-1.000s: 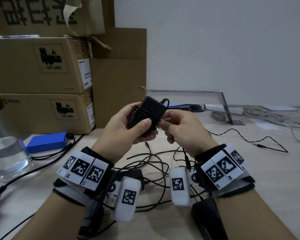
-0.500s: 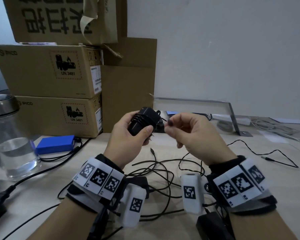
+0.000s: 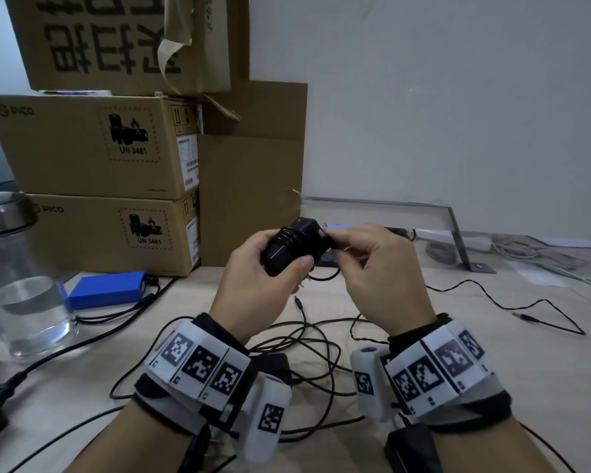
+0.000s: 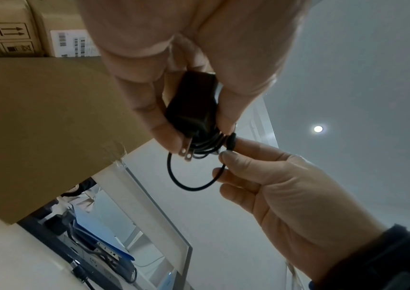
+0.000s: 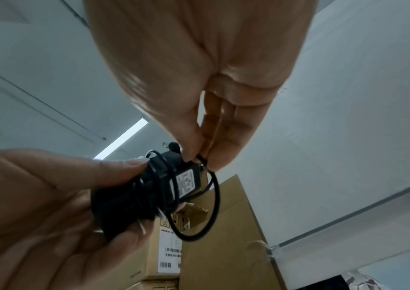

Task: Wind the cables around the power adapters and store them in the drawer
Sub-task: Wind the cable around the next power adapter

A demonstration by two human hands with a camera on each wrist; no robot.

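Note:
My left hand (image 3: 263, 278) grips a black power adapter (image 3: 289, 249) in the air above the table, its thin black cable (image 3: 292, 235) wound round the body in several turns. In the left wrist view the adapter (image 4: 191, 106) shows two metal prongs pointing down and a short loose cable loop (image 4: 191, 186) hanging below. My right hand (image 3: 365, 268) pinches the cable's free end close to the adapter, the plug tip between thumb and forefinger (image 5: 204, 159). More black cables (image 3: 307, 349) and another adapter (image 3: 411, 448) lie on the table under my wrists. No drawer is in view.
Stacked cardboard boxes (image 3: 93, 148) stand at the back left. A blue pack (image 3: 106, 290) and a glass jar (image 3: 24, 302) are on the left. A loose cable with a plug (image 3: 526, 315) lies to the right, beside a metal bracket (image 3: 458, 233) and white cords (image 3: 560, 254).
The right hand has brought the cable round the adapter again and pinches its end close to the body; the slack has shortened to a small loop. The head view has tilted up.

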